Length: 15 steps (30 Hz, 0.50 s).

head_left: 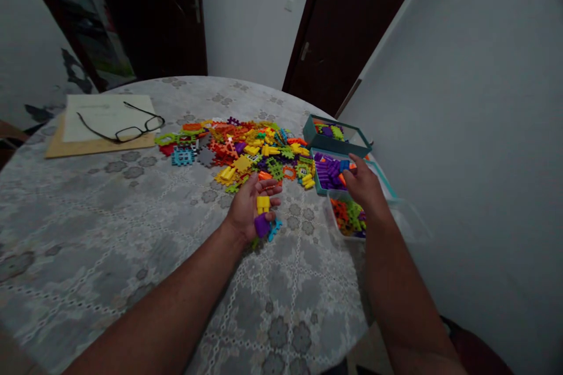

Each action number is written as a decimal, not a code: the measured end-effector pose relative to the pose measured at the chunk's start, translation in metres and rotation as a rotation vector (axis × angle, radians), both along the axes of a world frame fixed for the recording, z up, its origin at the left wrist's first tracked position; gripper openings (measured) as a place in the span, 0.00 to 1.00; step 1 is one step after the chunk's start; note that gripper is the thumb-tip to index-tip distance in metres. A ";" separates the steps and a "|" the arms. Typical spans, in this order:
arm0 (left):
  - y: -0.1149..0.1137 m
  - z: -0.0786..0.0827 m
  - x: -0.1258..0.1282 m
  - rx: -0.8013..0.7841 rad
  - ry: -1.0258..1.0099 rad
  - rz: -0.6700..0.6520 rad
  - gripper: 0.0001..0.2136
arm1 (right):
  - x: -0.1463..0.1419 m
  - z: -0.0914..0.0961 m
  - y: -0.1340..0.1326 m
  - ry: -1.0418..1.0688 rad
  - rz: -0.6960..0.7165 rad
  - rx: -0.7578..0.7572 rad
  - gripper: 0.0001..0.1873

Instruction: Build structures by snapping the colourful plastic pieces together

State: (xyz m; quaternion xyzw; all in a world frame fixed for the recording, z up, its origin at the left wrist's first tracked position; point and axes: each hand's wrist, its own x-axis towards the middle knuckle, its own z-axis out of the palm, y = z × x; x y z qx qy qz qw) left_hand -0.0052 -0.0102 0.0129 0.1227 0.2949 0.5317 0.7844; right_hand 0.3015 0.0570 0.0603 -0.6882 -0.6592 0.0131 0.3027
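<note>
My left hand (243, 210) is turned palm up over the table, its fingers loosely curled. In it lie a yellow building piece (263, 204) and a purple building piece (261, 225). Light-blue and green pieces show just below that hand; whether it touches them I cannot tell. My right hand (366, 183) reaches over a teal box (321, 190) of purple and orange pieces, with a blue building piece (345, 165) between thumb and index finger. Beyond my left hand spreads a heap of colourful plastic building pieces (241, 149).
Behind the teal box stands a second dark-teal box (336, 143) with green and purple pieces. Nearer me is a clear plastic container (334, 228) of mixed pieces. Glasses (129, 133) rest on paper (94, 111) at the far left. A white wall (484, 129) borders the right side.
</note>
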 end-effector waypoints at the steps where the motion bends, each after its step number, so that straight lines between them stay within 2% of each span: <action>1: 0.000 0.001 0.000 -0.002 0.002 0.005 0.23 | -0.004 0.002 -0.002 -0.013 -0.027 0.013 0.34; 3: -0.001 0.002 0.000 -0.017 0.007 0.018 0.22 | -0.018 0.005 -0.014 -0.001 0.000 0.047 0.32; 4: -0.001 0.003 0.001 -0.024 0.010 0.026 0.22 | -0.028 0.006 -0.024 0.024 0.063 0.059 0.30; 6: -0.002 0.003 0.002 -0.040 0.019 0.045 0.22 | -0.052 0.004 -0.048 0.093 0.265 0.036 0.27; 10: -0.003 0.001 0.006 -0.046 0.037 0.102 0.22 | -0.105 -0.013 -0.098 0.125 0.696 -0.172 0.29; 12: -0.002 -0.001 0.008 -0.047 0.057 0.135 0.22 | -0.125 -0.024 -0.112 0.075 0.785 -0.189 0.29; 15: -0.001 -0.003 0.009 -0.057 0.100 0.200 0.22 | -0.141 -0.038 -0.119 0.027 0.787 -0.165 0.23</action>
